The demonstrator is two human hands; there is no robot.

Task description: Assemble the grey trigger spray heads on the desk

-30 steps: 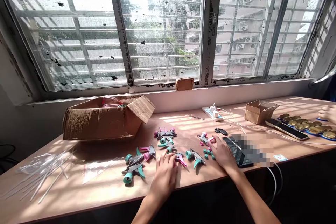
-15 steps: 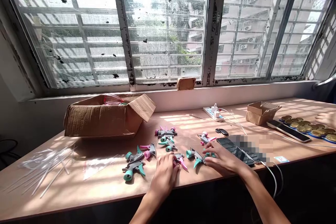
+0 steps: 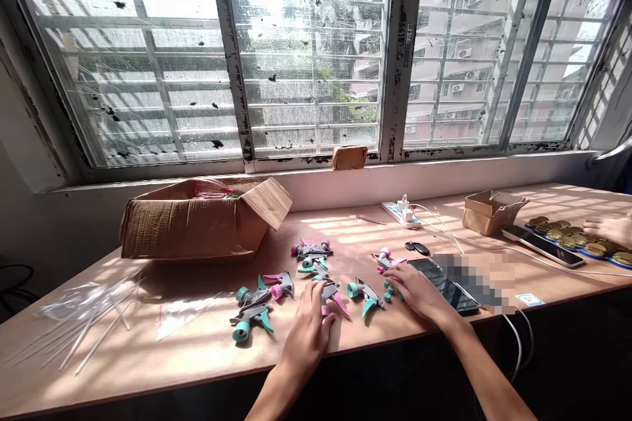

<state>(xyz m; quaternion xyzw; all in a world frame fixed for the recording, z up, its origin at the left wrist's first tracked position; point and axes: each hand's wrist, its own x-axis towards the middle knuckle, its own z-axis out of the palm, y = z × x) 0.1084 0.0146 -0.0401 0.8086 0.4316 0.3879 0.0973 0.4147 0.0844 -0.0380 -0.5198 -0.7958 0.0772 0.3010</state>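
Note:
My left hand (image 3: pixel 307 323) is curled around a grey trigger spray head with a pink lever (image 3: pixel 338 299), thumb and fingers on either side of its nozzle end. My right hand (image 3: pixel 417 291) has its fingers stretched out over the table, fingertips at a pink and grey spray head (image 3: pixel 384 255). Small green caps (image 3: pixel 388 288) lie just under those fingers. Between the hands rests a grey spray head with a green lever (image 3: pixel 365 293). Several more spray heads (image 3: pixel 253 316) in green, pink and grey lie left of my left hand and behind it.
An open cardboard box (image 3: pixel 182 230) stands at the back left. Thin clear tubes (image 3: pixel 93 322) and a plastic bag (image 3: pixel 185 312) lie at left. Phones (image 3: pixel 543 247), cables, a power strip (image 3: pixel 401 214) and a small carton (image 3: pixel 488 214) occupy the right. Another person's hand (image 3: pixel 609 229) is near gold lids (image 3: pixel 567 235).
My right hand has shifted slightly back and left, from the green caps to the pink spray head, uncovering the caps. The spray head at my left hand has turned, its pink nozzle now showing.

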